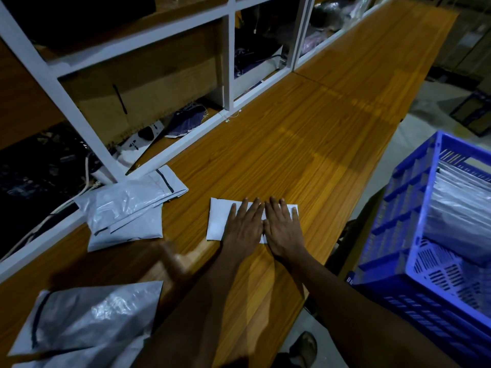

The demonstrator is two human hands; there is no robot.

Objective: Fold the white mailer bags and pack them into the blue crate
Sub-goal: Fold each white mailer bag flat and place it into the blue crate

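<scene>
The table (305,144) is wood-grain laminate with a faint sheen. The mailer bags (125,208) at its left edge are glossy, crinkled plastic film (the folded bag (220,219) looks matt), and the blue crate (414,197) is moulded, perforated plastic.

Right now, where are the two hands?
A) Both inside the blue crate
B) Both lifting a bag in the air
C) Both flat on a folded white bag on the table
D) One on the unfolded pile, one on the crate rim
C: the left hand and right hand lie side by side, fingers straight, pressing the folded mailer bag on the wooden table; the blue crate stands apart to the right.
</scene>
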